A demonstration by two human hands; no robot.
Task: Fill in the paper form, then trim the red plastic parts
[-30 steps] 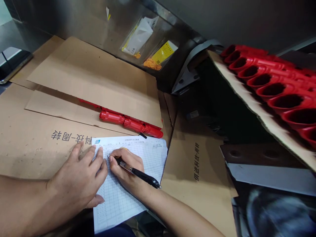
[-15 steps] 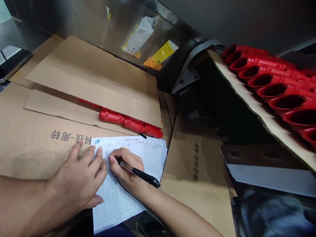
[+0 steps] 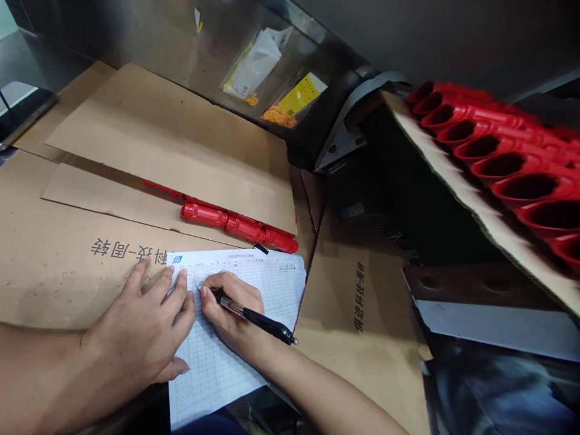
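1. White form (image 3: 217,368), partly on cardboard (image 3: 58,266), under your hands; a few entries up top, most rows look blank, so prob. early on.
2. Your R hand (image 3: 233,305): fingers closed round pen (image 3: 265,325), tip at form. L hand (image 3: 138,329): fingers spread on form's edge, gripping nothing.
3. Clear bag (image 3: 293,81) at back: orange rings (image 3: 278,116) + yellow label (image 3: 301,96).

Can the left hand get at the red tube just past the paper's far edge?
Probably yes: the left hand rests close by, the tube's near side looks uncovered, and only flat paper and cardboard seem to lie between.
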